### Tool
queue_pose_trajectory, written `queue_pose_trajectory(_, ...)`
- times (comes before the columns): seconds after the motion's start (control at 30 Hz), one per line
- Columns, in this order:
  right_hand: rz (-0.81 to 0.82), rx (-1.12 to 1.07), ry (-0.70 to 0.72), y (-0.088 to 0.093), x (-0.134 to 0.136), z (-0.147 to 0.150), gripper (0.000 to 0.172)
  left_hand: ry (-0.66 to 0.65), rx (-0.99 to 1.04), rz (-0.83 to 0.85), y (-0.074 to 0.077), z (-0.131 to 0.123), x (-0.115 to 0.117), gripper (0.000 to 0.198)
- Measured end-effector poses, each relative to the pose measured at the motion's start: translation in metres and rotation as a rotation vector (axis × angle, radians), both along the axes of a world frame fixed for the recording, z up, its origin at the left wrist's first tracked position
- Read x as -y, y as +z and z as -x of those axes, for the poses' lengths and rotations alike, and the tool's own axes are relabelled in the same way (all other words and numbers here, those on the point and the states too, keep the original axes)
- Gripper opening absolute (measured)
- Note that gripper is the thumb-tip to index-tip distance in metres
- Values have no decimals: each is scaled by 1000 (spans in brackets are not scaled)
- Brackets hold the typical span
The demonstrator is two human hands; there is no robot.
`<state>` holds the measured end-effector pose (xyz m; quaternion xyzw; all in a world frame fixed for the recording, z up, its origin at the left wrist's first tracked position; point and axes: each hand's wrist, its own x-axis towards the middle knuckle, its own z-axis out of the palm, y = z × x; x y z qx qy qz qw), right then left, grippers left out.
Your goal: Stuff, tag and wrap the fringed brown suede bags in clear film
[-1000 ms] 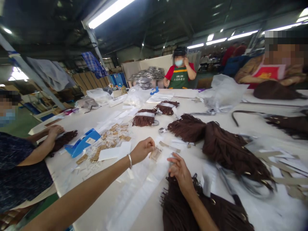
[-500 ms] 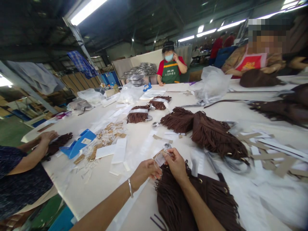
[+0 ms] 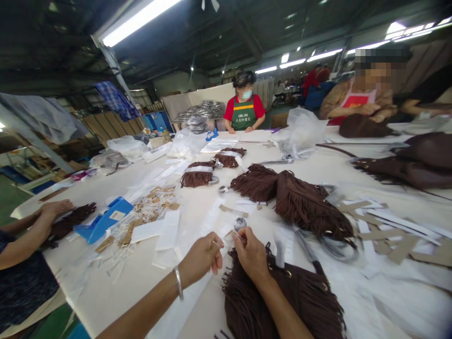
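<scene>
My left hand (image 3: 201, 258) and my right hand (image 3: 251, 254) meet over the white table (image 3: 116, 287), both pinching a small brown paper tag (image 3: 230, 236) on a thin white string. My left wrist wears a silver bangle. Under my right forearm lies a dark brown fringed bag (image 3: 282, 301) with metal studs. A small metal ring clip (image 3: 240, 222) rests on the table just beyond my fingers.
More brown fringed bags (image 3: 300, 202) lie mid-table, with a pile of brown tags (image 3: 148, 212), a blue holder (image 3: 104, 220), white strips and cardboard strips (image 3: 395, 235). A person's arm (image 3: 24, 240) rests at left; two people sit at the far side.
My left hand came back from the tag pile to join my right hand above the fringed bag. Both now hold the tag closer to me. The far person lowered a hand.
</scene>
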<state>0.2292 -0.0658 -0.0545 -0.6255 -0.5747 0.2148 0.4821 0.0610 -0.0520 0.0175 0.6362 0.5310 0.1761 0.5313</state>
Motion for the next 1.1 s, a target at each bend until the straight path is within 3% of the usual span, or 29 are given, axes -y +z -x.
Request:
queue_pose_trajectory(0.13,24,-229,120,0,-2,-2,15,254,142,145,-5,-1,-19,23)
queue_pose_trajectory(0.2,41,-173,154,-2,-2,-2,11,344,217,89,-9,-1,-18,27)
queue_pose_trajectory(0.27,52,-74,167,-4,-2,-2,5,341,254,6,-11,-2,-12,30)
queue_pose_trajectory(0.33,69,-31,160,-6,-2,-1,8,213,189,-113,-11,-2,-1,28)
queue_pose_trajectory(0.47,106,-37,135,-8,-2,-3,24,-259,-127,-446,-10,2,19,19)
queue_pose_trajectory(0.53,117,-37,133,-7,-2,-4,25,-351,-161,-469,-10,3,21,20)
queue_pose_trajectory(0.6,112,-15,142,-6,-2,-4,25,-198,-48,-337,-11,1,16,25)
queue_pose_trajectory(0.7,62,-20,186,-5,-1,-1,32,203,224,-75,-9,-3,3,29)
queue_pose_trajectory(0.77,21,-46,193,-5,0,0,40,328,293,5,-7,-3,-4,30)
queue_pose_trajectory(0.87,13,-45,151,-6,-1,0,41,329,209,39,-10,3,-6,33)
queue_pose_trajectory(0.97,64,-55,130,-6,-1,-2,29,296,132,43,-18,14,-1,39)
queue_pose_trajectory(1.1,140,-77,68,-8,-3,-4,26,219,55,67,-23,25,4,31)
